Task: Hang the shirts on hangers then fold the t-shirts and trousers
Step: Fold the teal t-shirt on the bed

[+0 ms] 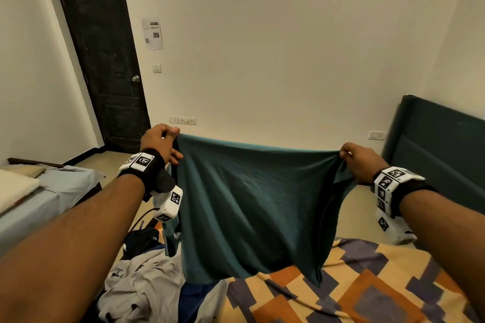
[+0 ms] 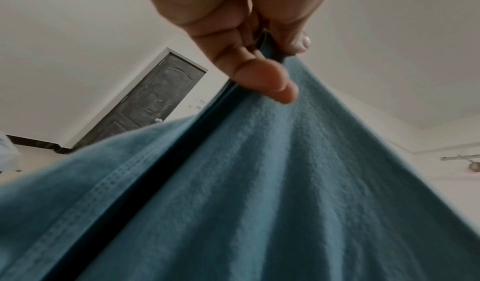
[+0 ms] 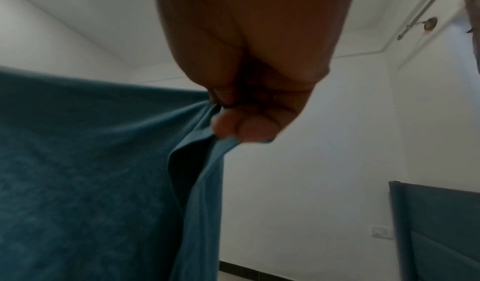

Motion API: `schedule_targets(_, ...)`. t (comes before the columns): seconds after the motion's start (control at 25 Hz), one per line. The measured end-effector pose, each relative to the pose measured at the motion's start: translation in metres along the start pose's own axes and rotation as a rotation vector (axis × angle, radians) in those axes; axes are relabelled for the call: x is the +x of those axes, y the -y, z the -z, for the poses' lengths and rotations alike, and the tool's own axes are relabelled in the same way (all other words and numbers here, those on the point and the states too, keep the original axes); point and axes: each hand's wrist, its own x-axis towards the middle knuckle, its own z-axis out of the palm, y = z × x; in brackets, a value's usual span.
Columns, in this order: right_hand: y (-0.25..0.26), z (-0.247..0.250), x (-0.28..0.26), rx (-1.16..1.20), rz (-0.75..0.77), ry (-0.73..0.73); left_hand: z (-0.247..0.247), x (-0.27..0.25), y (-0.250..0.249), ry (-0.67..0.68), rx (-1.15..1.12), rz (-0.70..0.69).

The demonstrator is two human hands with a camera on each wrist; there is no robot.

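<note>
Grey clothes (image 1: pixel 141 286) lie heaped at the left on the bed (image 1: pixel 367 294), with a dark door (image 1: pixel 105 60) in the wall beyond. Next comes the left hand (image 1: pixel 160 143), raised, its fingers (image 2: pixel 262 80) and thumb pinching one top corner of a teal t-shirt (image 1: pixel 252 207). This garment hangs spread in the air between both hands, its lower edge just above the patterned cover. At the right, the right hand (image 1: pixel 360 162) grips the other corner, fingers (image 3: pixel 233 127) curled tight into bunched cloth. A dark green headboard (image 1: pixel 441 139) stands further right.
</note>
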Motion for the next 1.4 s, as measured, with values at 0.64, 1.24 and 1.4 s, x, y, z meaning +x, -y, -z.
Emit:
schedule_targets(0.64,-0.004,-0.121,-0.042,0.849,-0.484,0.234,0.031,-0.031,0.061,-0.022,-0.033,0.178)
schedule_targets(1.24,0.006,-0.077,-0.019,0.399,-0.300,0.364,0.048,-0.050,0.135,0.043,0.203,0.324)
schedule_targets(1.4,0.011,-0.060,-0.023,0.082,-0.196,0.517,0.046,-0.050,0.139,0.076,0.260,0.305)
